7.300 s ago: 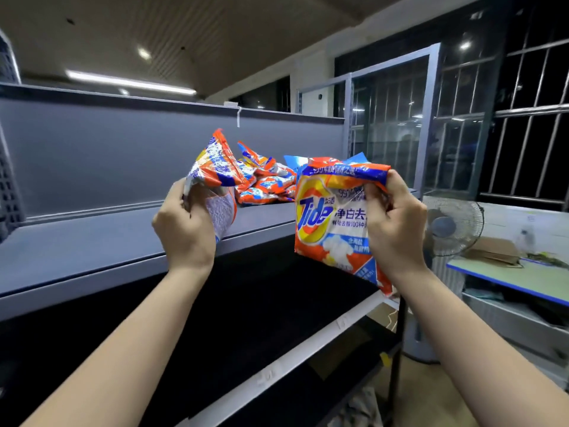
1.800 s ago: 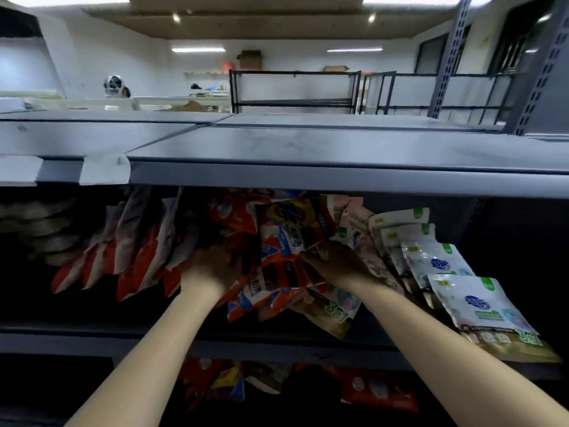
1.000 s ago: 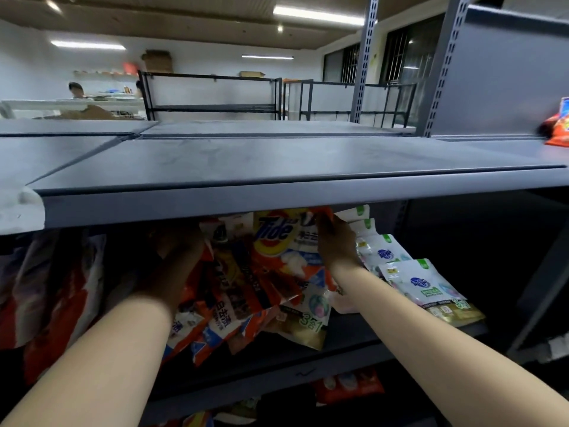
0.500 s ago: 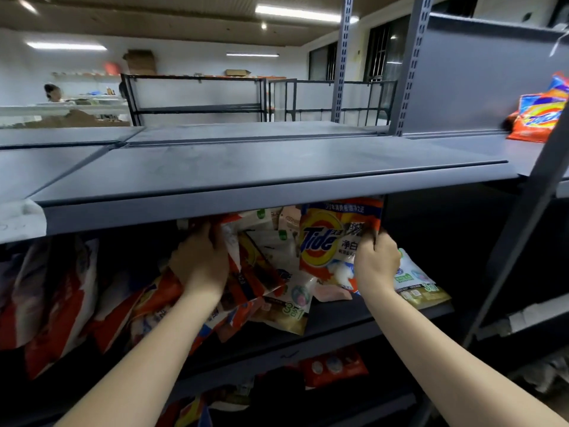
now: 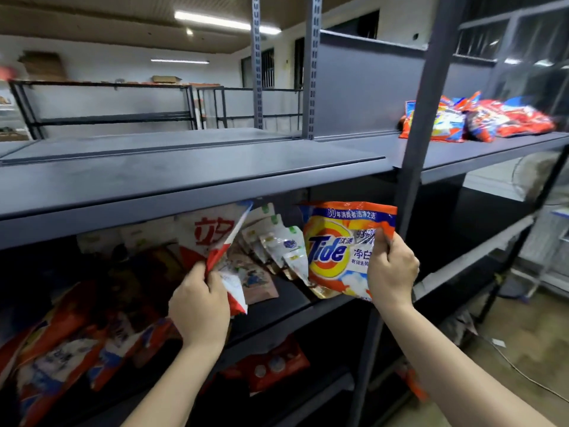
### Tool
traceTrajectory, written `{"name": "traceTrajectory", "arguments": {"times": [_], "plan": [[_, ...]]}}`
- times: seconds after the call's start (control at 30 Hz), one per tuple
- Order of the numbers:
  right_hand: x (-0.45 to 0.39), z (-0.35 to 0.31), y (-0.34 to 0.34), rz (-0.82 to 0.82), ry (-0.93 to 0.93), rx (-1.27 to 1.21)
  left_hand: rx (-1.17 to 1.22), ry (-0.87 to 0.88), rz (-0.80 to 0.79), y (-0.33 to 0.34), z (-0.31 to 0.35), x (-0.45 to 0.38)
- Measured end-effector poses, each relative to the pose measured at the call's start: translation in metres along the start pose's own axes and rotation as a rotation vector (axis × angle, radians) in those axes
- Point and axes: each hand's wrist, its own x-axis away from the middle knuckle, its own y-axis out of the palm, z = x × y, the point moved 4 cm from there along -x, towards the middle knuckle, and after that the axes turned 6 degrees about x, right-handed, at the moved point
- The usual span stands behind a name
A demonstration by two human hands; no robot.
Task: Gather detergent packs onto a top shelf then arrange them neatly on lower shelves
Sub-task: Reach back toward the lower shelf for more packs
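My right hand [image 5: 390, 268] grips an orange Tide detergent pack [image 5: 337, 248] by its right edge, held upright in front of the second shelf. My left hand [image 5: 198, 306] pinches a white and red detergent pack [image 5: 215, 235] by its lower edge, just under the top shelf's lip. A pile of orange and blue detergent packs [image 5: 480, 120] lies on the top shelf [image 5: 462, 149] at the far right. More packs [image 5: 271, 251] lean on the second shelf behind my hands.
A dark upright post [image 5: 415, 149] stands just right of the Tide pack. The grey top shelf section [image 5: 184, 174] above my hands is bare. Red packs [image 5: 61, 343] lie on the second shelf at the left and below [image 5: 271, 365]. A fan [image 5: 535, 180] stands at the right.
Both hands have drawn their packs out from under the top shelf, and my view has swung right, so the pile on the right top shelf shows more fully.
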Motion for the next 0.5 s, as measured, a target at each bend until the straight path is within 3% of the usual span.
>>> {"name": "traceTrajectory", "arguments": {"times": [0.33, 0.5], "plan": [[-0.064, 0.079, -0.07, -0.008, 0.047, -0.086, -0.008, -0.076, 0.016, 0.057, 0.052, 0.076], [-0.106, 0.118, -0.107, -0.019, 0.063, -0.171, 0.039, -0.08, 0.03, 0.097, 0.108, 0.124]]}}
